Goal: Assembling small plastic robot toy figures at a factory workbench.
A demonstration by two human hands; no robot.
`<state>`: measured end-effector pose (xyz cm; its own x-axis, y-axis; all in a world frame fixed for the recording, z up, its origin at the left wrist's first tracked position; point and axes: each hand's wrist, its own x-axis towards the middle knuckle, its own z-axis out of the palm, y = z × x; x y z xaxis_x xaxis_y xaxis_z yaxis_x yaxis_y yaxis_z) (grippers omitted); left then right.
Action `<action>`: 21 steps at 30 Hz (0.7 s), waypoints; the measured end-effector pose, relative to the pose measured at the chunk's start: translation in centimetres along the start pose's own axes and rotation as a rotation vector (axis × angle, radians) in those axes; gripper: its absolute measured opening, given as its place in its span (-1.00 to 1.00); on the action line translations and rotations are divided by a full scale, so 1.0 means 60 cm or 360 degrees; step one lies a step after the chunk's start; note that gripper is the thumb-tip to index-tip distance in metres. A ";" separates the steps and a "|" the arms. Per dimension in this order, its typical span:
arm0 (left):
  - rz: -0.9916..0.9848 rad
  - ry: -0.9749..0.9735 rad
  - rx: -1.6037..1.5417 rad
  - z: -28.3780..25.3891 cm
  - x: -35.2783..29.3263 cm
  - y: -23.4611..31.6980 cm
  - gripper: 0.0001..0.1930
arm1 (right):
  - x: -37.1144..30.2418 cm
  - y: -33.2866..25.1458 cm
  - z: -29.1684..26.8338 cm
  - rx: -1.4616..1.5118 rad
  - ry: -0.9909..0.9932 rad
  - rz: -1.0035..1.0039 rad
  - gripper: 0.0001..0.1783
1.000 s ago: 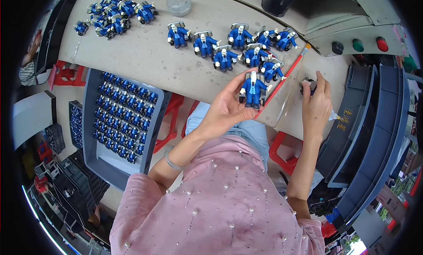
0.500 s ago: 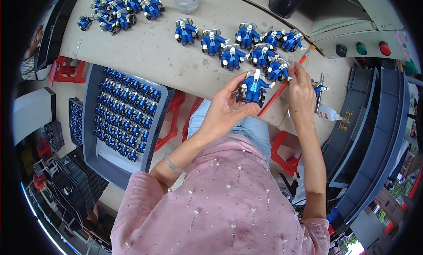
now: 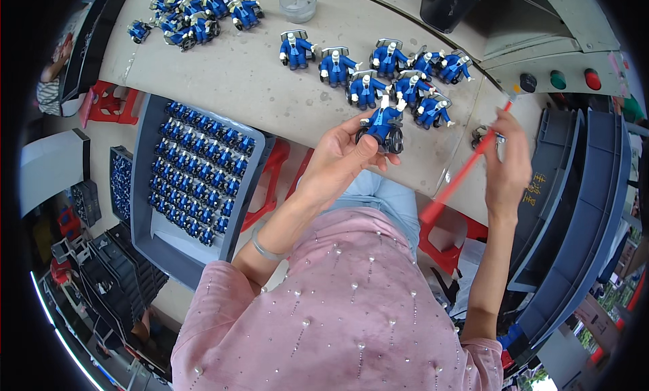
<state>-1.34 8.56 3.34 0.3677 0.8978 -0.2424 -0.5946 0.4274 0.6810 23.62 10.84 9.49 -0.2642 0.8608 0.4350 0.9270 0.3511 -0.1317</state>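
Note:
My left hand (image 3: 336, 150) is closed around a toy figure (image 3: 382, 123) in a blue suit, seated in a black-wheeled chair, tilted back with its white hands raised. In my right hand (image 3: 510, 166) is a slim paintbrush (image 3: 468, 163) with a red handle, gripped between the fingers and held slanting above the table's right side. Its yellowish tip points away from me; the near end is blurred. Just beyond my left hand stand several like figures (image 3: 366, 90). A small dark wheeled piece (image 3: 478, 135) lies partly hidden behind the brush.
More blue figures (image 3: 203, 27) crowd the table's far left, near a clear round tub (image 3: 297, 4). A grey crate (image 3: 140, 202) with rows of small blue figures sits at my left. Stacked grey trays (image 3: 595, 208) stand at right, below a panel with buttons (image 3: 592, 79).
My right hand has picked the paintbrush up off the table and moved it right. The figure in my left hand has tilted back and shifted slightly left. The white bottle is now hidden.

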 end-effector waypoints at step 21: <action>0.0132 0.0050 0.0345 0.063 0.011 -0.018 -0.21 | -0.024 -0.077 -0.066 0.1576 0.0707 0.0574 -0.79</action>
<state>2.24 8.27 5.10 0.2993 0.9332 -0.1988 -0.4531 0.3224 0.8311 20.79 6.51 13.00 0.2749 0.8332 0.4798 0.2608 0.4157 -0.8713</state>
